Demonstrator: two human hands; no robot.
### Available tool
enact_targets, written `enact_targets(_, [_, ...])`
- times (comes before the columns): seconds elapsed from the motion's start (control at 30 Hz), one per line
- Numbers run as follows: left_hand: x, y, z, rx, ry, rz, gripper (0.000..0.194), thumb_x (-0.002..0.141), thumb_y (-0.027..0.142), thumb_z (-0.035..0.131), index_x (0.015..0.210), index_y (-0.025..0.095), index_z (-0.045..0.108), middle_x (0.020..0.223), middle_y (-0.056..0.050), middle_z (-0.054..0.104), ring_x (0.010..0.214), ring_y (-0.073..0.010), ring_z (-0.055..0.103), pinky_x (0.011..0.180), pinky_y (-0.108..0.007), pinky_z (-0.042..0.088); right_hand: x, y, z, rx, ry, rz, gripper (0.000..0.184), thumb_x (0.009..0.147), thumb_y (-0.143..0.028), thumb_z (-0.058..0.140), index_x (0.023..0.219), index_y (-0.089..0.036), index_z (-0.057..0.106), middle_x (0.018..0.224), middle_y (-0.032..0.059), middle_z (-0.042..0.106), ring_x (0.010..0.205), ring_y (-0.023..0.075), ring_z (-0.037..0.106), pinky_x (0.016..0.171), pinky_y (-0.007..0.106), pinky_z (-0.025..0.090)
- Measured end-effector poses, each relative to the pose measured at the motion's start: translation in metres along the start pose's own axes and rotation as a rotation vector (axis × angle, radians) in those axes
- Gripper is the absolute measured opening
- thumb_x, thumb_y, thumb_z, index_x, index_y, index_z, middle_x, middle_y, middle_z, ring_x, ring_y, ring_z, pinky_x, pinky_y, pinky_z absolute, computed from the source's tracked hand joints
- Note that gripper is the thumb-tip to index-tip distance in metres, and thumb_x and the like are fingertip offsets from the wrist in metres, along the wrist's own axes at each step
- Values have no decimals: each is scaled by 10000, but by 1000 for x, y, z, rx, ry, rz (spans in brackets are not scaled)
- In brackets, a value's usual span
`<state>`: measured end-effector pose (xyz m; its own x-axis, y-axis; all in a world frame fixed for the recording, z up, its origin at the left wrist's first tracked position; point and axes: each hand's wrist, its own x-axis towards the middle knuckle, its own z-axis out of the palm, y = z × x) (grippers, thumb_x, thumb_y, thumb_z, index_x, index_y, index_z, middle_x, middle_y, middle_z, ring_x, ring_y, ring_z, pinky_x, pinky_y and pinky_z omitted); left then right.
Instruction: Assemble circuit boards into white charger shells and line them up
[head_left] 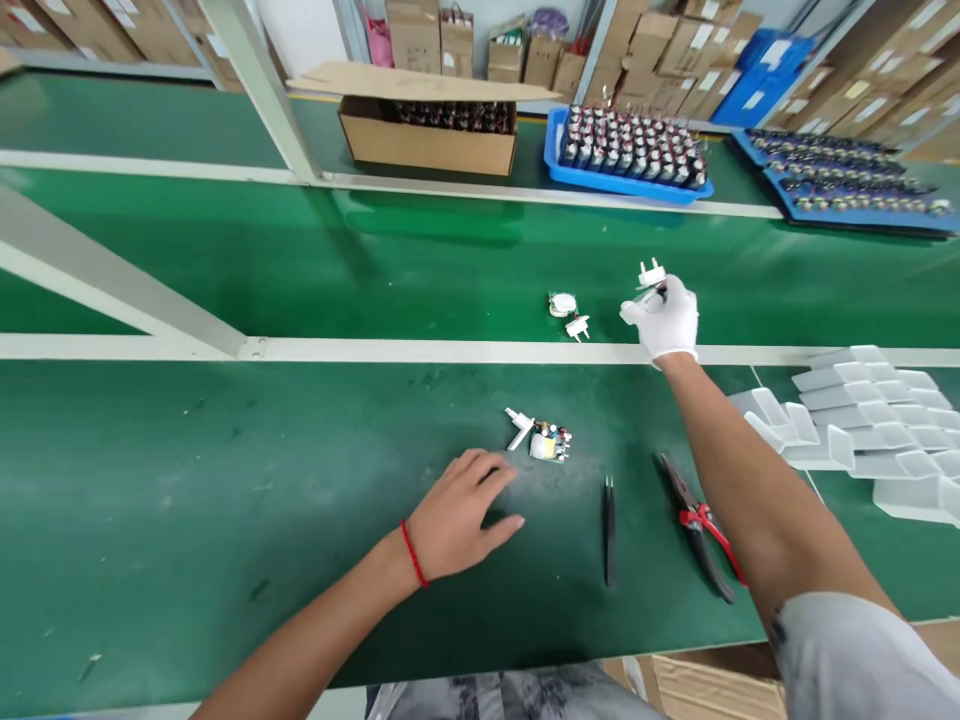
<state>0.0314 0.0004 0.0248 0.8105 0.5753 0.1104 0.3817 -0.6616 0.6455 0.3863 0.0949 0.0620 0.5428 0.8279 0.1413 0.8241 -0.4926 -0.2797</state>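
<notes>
My right hand (666, 318), in a white glove, is closed around a white two-pin plug (652, 273) above the green surface beyond the white rail. Whatever else the fingers cover is hidden. Left of that hand lie a small circuit board with a white part (562, 304) and another white plug (577, 327). My left hand (466, 515), bare with a red cord at the wrist, rests on the bench with fingers apart, holding nothing. Just beyond its fingertips sits a circuit board with components (550, 442), beside a white plug piece (519, 427).
Tweezers (609, 532) and red-and-black pliers (699, 525) lie between my arms. White plastic casings (870, 420) are stacked at the right. A cardboard box (431, 150), a blue tray (626, 182) of parts and another loaded tray (855, 185) stand behind the far rail.
</notes>
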Motion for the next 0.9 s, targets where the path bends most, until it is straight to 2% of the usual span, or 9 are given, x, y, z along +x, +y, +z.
enact_targets(0.1, [-2,4,12,32,-11,22,321,854,272,681,1164,202,638,1171,-112,685,1189,-324,608,982,-522,586,18,13,11,3,-34,74,401,878,-342,510,1223,-136,515,1152,178,590,942,252,609,814,389,503])
enact_targets(0.2, [-7,3,17,18,18,0,298,888,248,635,1185,237,637,1197,-90,691,1239,-306,604,1005,-493,591,18,19,3,-51,-59,123,507,839,-370,590,1271,-122,501,1219,194,575,1001,255,612,809,360,502])
enact_targets(0.3, [-9,-4,15,14,32,-11,286,931,286,596,1215,273,627,1247,-63,684,1242,-279,621,978,-441,618,10,35,-28,-162,-93,147,526,838,-443,601,1259,-132,556,1291,209,554,1112,309,582,875,399,489])
enact_targets(0.47, [3,-7,8,38,26,32,245,937,328,604,1175,290,645,1175,-44,706,1147,-264,664,889,-387,640,-27,94,-96,-378,-303,233,553,769,-546,694,1156,-151,671,1170,199,651,1108,400,587,883,495,476])
enact_targets(0.53, [13,0,9,35,72,40,194,940,319,597,1117,267,655,1064,-49,715,1042,-249,684,831,-366,634,-44,114,-111,-467,-407,246,569,816,-553,647,1210,-143,658,1190,205,653,1081,390,610,842,471,482])
enact_targets(0.6, [25,9,11,11,118,59,141,943,297,584,1053,246,655,918,-39,698,912,-223,681,769,-343,615,-57,123,-115,-485,-444,186,519,889,-514,560,1248,-151,649,1188,194,663,1050,363,632,802,429,480])
enact_targets(0.7, [42,26,19,-13,139,94,96,944,269,562,966,227,646,734,-9,625,748,-189,627,690,-319,570,-63,108,-102,-401,-367,30,431,968,-442,420,1209,-194,676,1161,155,686,1026,323,651,779,390,471])
enact_targets(0.8, [53,44,27,57,146,93,123,945,251,540,865,218,627,644,5,545,662,-176,563,653,-317,531,-47,64,-82,-228,-293,-168,429,1003,-420,353,1297,-266,625,1271,102,665,1112,290,636,842,370,472])
enact_targets(0.9, [50,58,28,116,169,92,156,947,229,526,808,213,595,616,13,500,620,-166,524,655,-323,520,-15,18,-61,-167,-280,-159,555,1002,-486,386,1479,-210,457,1346,157,624,1210,319,595,941,418,463])
